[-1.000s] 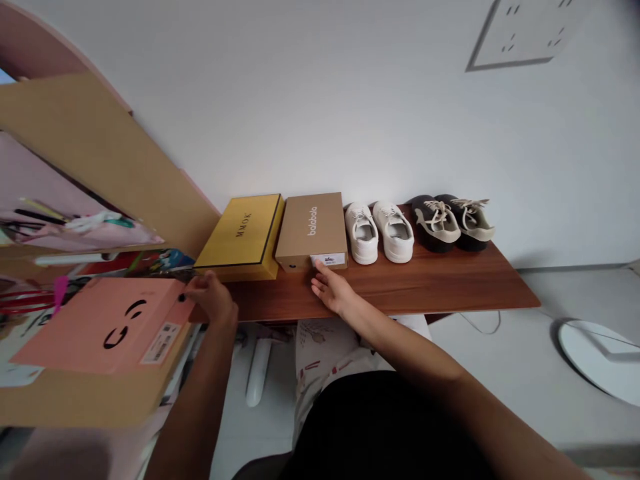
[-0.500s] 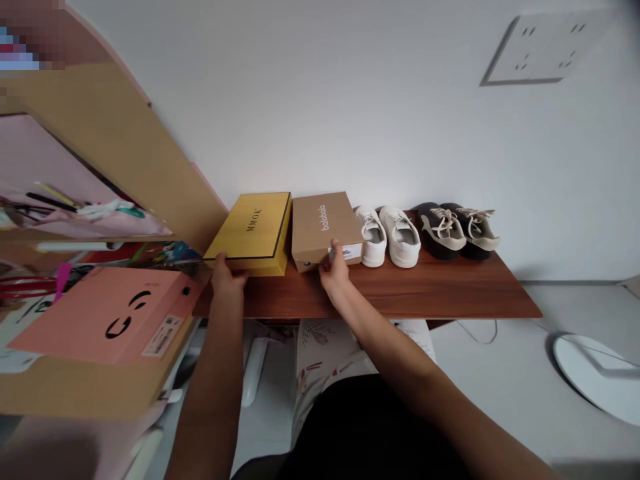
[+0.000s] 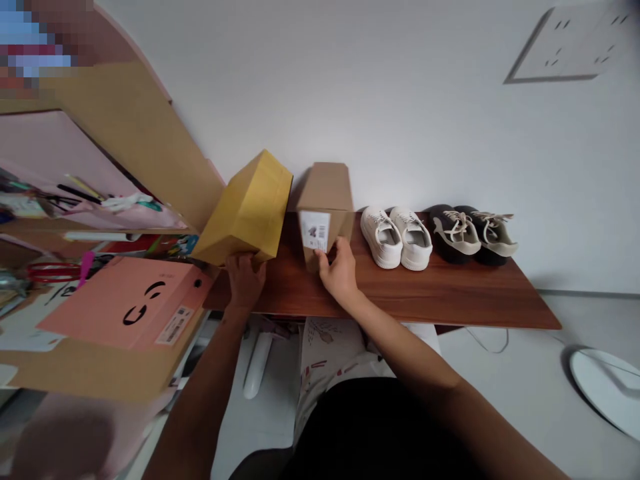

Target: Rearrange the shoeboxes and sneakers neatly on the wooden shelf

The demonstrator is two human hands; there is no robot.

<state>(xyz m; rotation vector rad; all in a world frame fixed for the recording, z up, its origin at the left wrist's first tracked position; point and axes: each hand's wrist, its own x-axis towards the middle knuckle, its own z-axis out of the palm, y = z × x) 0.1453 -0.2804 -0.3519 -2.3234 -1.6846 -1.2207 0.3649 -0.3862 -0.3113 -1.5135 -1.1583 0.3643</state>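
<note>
At mid-frame, the left hand (image 3: 245, 281) curls against the low edge of a yellow cardboard shoebox (image 3: 247, 207) tipped on end, the right hand's (image 3: 341, 272) spread fingers touch an upended brown cardboard shoebox (image 3: 325, 193), both on a reddish-brown wooden shelf (image 3: 450, 293), grip firmness unclear.

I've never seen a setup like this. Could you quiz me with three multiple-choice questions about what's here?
1. What does the left hand touch? A) the wall B) the yellow box C) a shoelace
2. How many pairs of sneakers are on the wooden shelf? A) two B) one C) three
3. How does the brown cardboard shoebox by the right hand stand? A) lying flat B) lid off C) up on one end

Answers: 1 B, the hand is at the box's lower edge. 2 A, a white pair and a dark pair. 3 C, its label faces the camera.
</note>
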